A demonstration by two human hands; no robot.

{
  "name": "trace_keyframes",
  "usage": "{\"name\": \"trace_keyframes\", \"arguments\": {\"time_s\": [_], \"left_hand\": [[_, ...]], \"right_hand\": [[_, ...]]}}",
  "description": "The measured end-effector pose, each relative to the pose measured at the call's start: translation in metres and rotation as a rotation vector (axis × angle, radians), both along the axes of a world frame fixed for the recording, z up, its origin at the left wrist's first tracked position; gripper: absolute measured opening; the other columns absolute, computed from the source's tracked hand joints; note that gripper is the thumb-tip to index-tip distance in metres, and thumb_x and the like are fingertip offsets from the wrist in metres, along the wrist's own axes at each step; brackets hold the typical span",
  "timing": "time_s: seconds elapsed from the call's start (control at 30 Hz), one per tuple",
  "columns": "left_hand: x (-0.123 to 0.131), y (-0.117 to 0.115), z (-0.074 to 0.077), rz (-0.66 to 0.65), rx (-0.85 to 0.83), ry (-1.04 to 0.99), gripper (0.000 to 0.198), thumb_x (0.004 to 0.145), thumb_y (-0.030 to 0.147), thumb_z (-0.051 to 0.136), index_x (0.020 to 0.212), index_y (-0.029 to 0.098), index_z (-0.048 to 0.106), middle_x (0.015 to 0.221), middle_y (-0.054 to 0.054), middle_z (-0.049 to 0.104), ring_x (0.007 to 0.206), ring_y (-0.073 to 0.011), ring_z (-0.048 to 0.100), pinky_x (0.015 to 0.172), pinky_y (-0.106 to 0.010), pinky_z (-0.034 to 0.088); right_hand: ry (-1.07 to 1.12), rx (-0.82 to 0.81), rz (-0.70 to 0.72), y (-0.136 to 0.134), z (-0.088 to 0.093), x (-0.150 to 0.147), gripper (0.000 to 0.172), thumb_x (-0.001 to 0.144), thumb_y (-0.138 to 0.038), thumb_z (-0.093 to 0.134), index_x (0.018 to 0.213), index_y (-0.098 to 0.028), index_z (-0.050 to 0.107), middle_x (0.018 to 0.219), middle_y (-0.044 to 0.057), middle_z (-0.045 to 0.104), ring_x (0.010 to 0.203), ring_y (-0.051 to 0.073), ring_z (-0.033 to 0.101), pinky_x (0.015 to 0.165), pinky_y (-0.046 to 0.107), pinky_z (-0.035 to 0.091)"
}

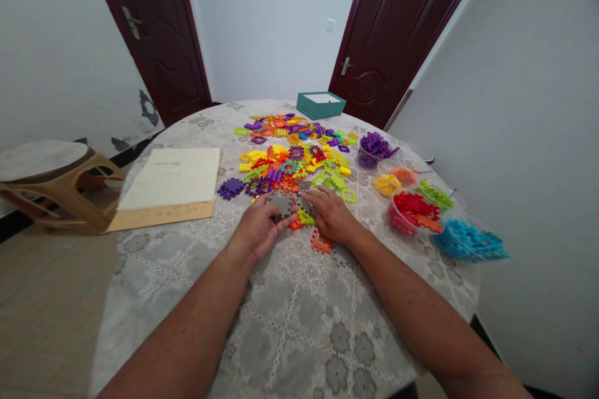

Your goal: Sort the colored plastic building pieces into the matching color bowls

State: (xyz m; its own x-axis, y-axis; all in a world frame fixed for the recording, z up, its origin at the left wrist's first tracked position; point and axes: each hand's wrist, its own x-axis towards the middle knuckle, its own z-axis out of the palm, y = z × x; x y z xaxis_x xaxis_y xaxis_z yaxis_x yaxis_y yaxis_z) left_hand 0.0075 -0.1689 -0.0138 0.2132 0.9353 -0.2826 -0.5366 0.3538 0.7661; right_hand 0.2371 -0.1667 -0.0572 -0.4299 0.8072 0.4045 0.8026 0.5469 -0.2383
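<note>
My left hand grips a grey toothed plastic building piece, thumb on top and fingers under it. My right hand is close beside it, fingers closed on another grey building piece that they partly cover. A small gap seems to separate the two pieces. Below my right hand lie an orange square building piece and a grey piece, the latter partly under the wrist. Just beyond my hands spreads a heap of mixed building pieces in yellow, purple, red, orange and green.
Clear tubs of sorted pieces line the right side: purple, yellow, red, green and blue. A teal box stands at the back. Cream paper lies left, near a stool.
</note>
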Motion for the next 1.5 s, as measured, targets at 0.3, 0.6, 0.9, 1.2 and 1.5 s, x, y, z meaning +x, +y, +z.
{"name": "trace_keyframes", "arguments": {"time_s": [0.3,0.6,0.9,1.2,1.5], "left_hand": [[0.000,-0.001,0.004,0.002,-0.021,0.010,0.042,0.072,-0.006,0.052,0.106,0.017,0.057,0.099,-0.013,0.072,0.085,-0.0242,0.076,0.080,-0.043,0.066],[0.001,0.000,-0.004,-0.083,-0.025,-0.044,0.011,0.087,0.012,0.060,0.098,0.016,0.061,0.103,-0.014,0.073,0.088,-0.0252,0.077,0.086,-0.046,0.065],[0.001,-0.004,0.004,-0.164,-0.084,-0.125,0.022,0.098,0.027,0.056,0.108,0.014,0.070,0.119,-0.017,0.073,0.099,-0.0245,0.071,0.087,-0.046,0.064],[0.003,-0.010,0.001,-0.215,0.032,-0.059,0.033,0.080,0.002,0.064,0.109,0.015,0.069,0.113,-0.014,0.073,0.091,-0.0197,0.072,0.088,-0.041,0.063],[0.000,0.001,0.002,0.036,-0.064,-0.058,0.026,0.076,-0.001,0.054,0.095,0.018,0.054,0.086,-0.010,0.069,0.085,-0.0276,0.077,0.082,-0.048,0.065]], "right_hand": [[-0.007,0.005,-0.184,0.006,0.007,0.019,0.024,0.096,-0.018,0.053,0.112,-0.017,0.070,0.108,0.013,0.072,0.106,0.025,0.061,0.098,0.039,0.045],[0.223,0.031,-0.475,-0.007,0.024,0.013,0.028,0.105,-0.043,0.045,0.092,-0.023,0.060,0.071,0.002,0.064,0.066,0.019,0.060,0.064,0.027,0.037],[0.172,0.085,-0.049,-0.022,0.021,-0.027,0.041,0.099,-0.016,0.044,0.136,-0.026,0.059,0.120,0.010,0.065,0.108,0.022,0.064,0.092,0.034,0.054],[0.056,-0.002,-0.040,-0.029,0.031,-0.036,0.067,0.093,-0.012,0.048,0.157,-0.028,0.041,0.148,0.010,0.054,0.125,0.025,0.059,0.099,0.038,0.056],[-0.183,-0.175,-0.383,-0.010,0.021,0.006,0.033,0.098,-0.027,0.056,0.129,-0.020,0.066,0.127,0.014,0.069,0.114,0.028,0.066,0.096,0.040,0.054]]}}
